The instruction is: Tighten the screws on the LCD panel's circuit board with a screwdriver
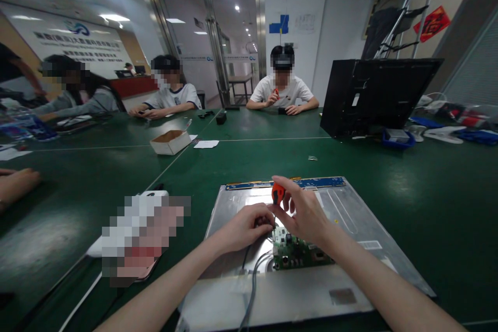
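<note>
My right hand [305, 212] grips a red and black screwdriver [277, 193], held upright with its shaft pointing down at the upper left corner of a green circuit board [290, 254]. Close beside the shaft, my left hand [249, 224] has its fingers pinched together at the board's corner; whatever they hold is hidden. The board lies on the silver metal back of a flat display panel [342, 218], partly covered by my right hand and forearm. A grey cable [252, 290] runs from the board's left side toward me. Along the panel's far edge is a narrow blue circuit strip [329, 182].
Left of the panel lie a white power strip and a pink phone, both blurred, with cables [87, 290]. Farther off are a small open box [170, 143], a black monitor casing [373, 96] and a blue tray [399, 139]. Several people sit around the green table [439, 207].
</note>
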The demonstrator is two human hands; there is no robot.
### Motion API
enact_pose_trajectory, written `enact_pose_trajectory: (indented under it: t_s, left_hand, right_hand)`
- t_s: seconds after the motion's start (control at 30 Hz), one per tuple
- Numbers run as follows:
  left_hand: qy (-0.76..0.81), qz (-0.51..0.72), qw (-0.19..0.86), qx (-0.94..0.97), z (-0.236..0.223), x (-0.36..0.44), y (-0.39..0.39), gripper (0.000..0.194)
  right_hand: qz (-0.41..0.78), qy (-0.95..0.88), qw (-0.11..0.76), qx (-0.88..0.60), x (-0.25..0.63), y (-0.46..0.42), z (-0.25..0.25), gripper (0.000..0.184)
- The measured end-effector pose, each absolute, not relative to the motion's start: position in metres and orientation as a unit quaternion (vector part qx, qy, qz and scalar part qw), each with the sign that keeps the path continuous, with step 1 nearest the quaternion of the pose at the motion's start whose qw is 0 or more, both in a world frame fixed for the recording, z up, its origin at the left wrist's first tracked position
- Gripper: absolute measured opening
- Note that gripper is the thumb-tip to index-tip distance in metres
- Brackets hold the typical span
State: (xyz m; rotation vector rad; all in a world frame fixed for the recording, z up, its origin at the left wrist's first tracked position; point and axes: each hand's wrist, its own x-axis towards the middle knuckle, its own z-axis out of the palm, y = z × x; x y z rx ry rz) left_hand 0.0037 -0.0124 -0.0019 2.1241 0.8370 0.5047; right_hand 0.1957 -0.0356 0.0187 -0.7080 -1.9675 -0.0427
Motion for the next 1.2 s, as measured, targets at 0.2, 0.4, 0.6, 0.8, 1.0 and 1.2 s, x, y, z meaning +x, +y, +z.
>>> enact_pose_trajectory:
  t_s: [0.2, 0.4, 0.6, 0.8, 1.0, 1.2]
  left_hand:
    - [0.315, 0.203, 0.389, 0.841, -0.0034, 0.0031, -0.0119, 0.006]
    - [0.317, 0.202, 0.387, 0.842, -0.0029, 0.0032, -0.0114, 0.006]
    - [0.32, 0.202, 0.403, 0.833, -0.002, 0.0037, -0.012, 0.006]
    - [0.318, 0.199, 0.398, 0.837, -0.0049, 0.0029, -0.0095, 0.005]
    - [0.322, 0.204, 0.389, 0.838, -0.0051, 0.0034, -0.0102, 0.005]
    - [0.314, 0.219, 0.395, 0.835, 0.0003, 0.005, -0.0125, 0.01]
  right_hand:
    - [0.025, -0.818, 0.494, -0.293, 0.1953, -0.0384, 0.0206, 0.058]
    - [0.021, -0.814, 0.496, -0.303, 0.1948, -0.0369, 0.018, 0.055]
    - [0.009, -0.814, 0.493, -0.308, 0.1946, -0.0365, 0.0174, 0.052]
    - [-0.008, -0.811, 0.507, -0.29, 0.1946, -0.0357, 0.0193, 0.044]
    - [-0.01, -0.803, 0.528, -0.274, 0.1947, -0.0356, 0.0213, 0.038]
    - [-0.033, -0.8, 0.52, -0.298, 0.1938, -0.0377, 0.0238, 0.037]
